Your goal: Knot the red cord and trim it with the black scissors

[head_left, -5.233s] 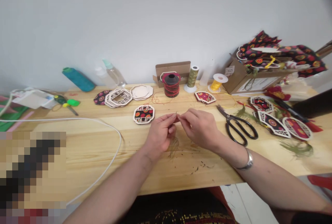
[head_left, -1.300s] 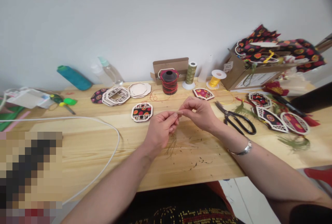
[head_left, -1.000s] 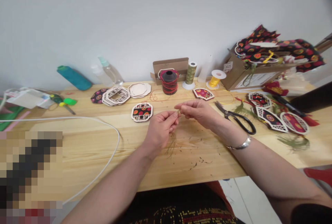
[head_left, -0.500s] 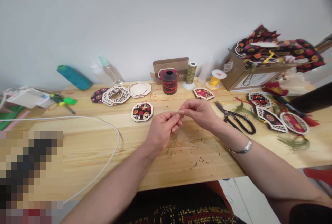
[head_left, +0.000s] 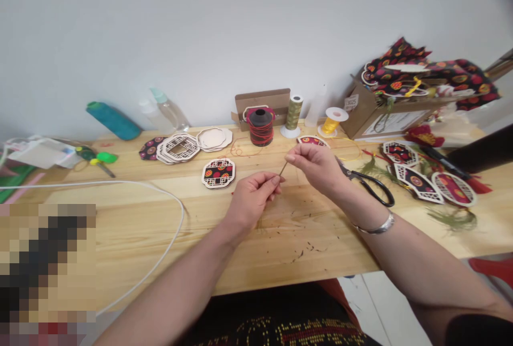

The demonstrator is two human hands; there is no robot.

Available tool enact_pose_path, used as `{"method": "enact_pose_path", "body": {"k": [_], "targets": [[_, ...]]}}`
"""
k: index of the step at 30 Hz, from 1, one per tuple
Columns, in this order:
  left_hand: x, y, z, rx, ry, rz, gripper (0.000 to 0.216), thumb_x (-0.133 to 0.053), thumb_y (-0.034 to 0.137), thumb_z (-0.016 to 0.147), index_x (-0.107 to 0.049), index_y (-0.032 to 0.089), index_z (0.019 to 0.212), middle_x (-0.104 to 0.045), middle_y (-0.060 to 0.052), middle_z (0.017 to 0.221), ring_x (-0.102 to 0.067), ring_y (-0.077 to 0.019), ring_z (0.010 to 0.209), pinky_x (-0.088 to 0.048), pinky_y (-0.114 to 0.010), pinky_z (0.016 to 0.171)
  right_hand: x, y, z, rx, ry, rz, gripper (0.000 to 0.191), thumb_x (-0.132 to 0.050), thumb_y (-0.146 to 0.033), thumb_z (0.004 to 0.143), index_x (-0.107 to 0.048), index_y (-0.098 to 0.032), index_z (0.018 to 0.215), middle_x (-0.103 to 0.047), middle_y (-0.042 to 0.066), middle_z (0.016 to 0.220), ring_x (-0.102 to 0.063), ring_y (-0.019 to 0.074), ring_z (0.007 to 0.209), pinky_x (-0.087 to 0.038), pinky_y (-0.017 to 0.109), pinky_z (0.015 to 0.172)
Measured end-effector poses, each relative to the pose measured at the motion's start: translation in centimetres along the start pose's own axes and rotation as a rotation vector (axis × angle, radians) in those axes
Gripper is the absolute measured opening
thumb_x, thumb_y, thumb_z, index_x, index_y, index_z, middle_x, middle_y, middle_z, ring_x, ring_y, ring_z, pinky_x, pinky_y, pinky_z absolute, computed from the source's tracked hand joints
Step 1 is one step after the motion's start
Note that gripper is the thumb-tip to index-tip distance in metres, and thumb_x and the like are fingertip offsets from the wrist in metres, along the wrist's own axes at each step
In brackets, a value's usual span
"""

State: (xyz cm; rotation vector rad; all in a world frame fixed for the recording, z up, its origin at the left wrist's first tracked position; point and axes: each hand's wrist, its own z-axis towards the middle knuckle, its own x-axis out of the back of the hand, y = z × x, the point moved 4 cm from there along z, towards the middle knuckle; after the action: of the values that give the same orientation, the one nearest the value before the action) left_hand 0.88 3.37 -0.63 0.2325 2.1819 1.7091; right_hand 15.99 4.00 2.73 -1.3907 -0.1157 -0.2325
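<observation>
A thin bundle of olive-green threads (head_left: pixel 284 168) is stretched between my two hands above the wooden table. My left hand (head_left: pixel 256 196) pinches its lower end between thumb and forefinger. With thumb and fingertips together, my right hand (head_left: pixel 315 167) grips the upper end, a little higher and to the right. Just left of my hands lies a patterned pendant with a lattice frame (head_left: pixel 218 173). Beside my right wrist are black-handled scissors (head_left: pixel 374 188), partly hidden by my arm. A fan-shaped pendant (head_left: pixel 311 141) shows behind my right hand.
Along the wall stand a spool of red cord (head_left: pixel 261 127), an olive thread spool (head_left: pixel 294 113) and a yellow spool (head_left: pixel 332 123). Lattice frames (head_left: pixel 180 147) are stacked at left; a white cable (head_left: pixel 178 234) crosses the table. Finished pendants (head_left: pixel 419 183) and a cardboard box (head_left: pixel 385 119) sit at right.
My right hand has moved up and slightly right, away from the left one, so the thread bundle now shows between them. The strands hanging below my left hand are no longer visible there.
</observation>
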Motion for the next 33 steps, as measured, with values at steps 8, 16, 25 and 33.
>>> {"method": "enact_pose_path", "body": {"k": [8, 16, 25, 33], "targets": [[0.5, 0.7, 0.2, -0.194, 0.065, 0.410, 0.014, -0.062, 0.026, 0.078, -0.072, 0.016, 0.079, -0.069, -0.006, 0.086, -0.061, -0.0167, 0.083, -0.046, -0.030, 0.079, 1.9, -0.2, 0.3, 0.055, 0.159, 0.053, 0.025, -0.063, -0.038, 0.076, -0.054, -0.017, 0.064, -0.041, -0.005, 0.057, -0.032, 0.0078, 0.054, -0.027, 0.024, 0.052], [0.7, 1.7, -1.0, -0.406, 0.201, 0.414, 0.020, -0.063, 0.029, 0.079, -0.072, 0.019, 0.094, -0.064, -0.007, 0.091, -0.057, -0.0156, 0.080, -0.046, -0.026, 0.066, 2.1, -0.4, 0.4, 0.119, 0.217, 0.011, 0.020, -0.062, -0.032, 0.075, -0.055, -0.017, 0.064, -0.045, -0.004, 0.057, -0.036, 0.0083, 0.055, -0.029, 0.024, 0.052], [-1.0, -0.2, -0.6, 0.387, -0.246, -0.344, 0.032, -0.058, 0.036, 0.083, -0.071, 0.007, 0.077, -0.069, -0.014, 0.071, -0.025, 0.0015, 0.036, -0.011, -0.016, 0.036, 0.0, -2.1, -1.1, 0.438, 0.076, -0.327, 0.016, -0.058, -0.015, 0.081, -0.056, -0.016, 0.065, -0.057, 0.000, 0.066, -0.050, 0.0115, 0.064, -0.040, 0.026, 0.063], [-0.1, -0.7, 0.1, 0.420, -0.132, -0.530, 0.027, -0.075, 0.021, 0.066, -0.052, 0.011, 0.057, -0.040, 0.007, 0.048, -0.025, 0.0016, 0.036, -0.013, -0.011, 0.035, -2.6, -3.1, -3.4, 0.828, -0.185, -0.694, 0.017, -0.049, -0.013, 0.088, -0.060, -0.014, 0.075, -0.061, 0.006, 0.075, -0.049, 0.0158, 0.072, -0.039, 0.030, 0.066]]}}
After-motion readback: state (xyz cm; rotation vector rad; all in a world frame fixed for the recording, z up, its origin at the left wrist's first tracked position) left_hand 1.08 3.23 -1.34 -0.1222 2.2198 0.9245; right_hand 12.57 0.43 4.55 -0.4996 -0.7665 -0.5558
